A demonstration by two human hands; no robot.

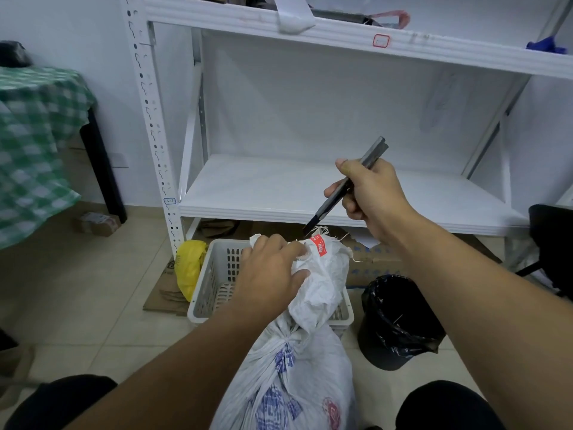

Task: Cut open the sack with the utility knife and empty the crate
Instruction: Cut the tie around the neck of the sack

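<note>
Tiled floor (93,293), beige, before a white rack (310,193) whose lower shelf lies bare. Sack (297,377): white woven, tied at a knot, upright on the floor at the crate's near edge; its neck leans over the crate (214,280), a grey perforated bin. Left hand (269,274): palm down, fingers curled and gripping the neck just below its frayed, red-labelled top. Right hand (369,193): raised above the sack, fingers wrapped about the knife (347,184), thumb along the handle, tip angled down and touching or just short of the frayed top. Bin (393,321), black-lined, just right of the crate. Yellow bag (189,265) at the crate's left wall. Floor left of the crate lies open.
</note>
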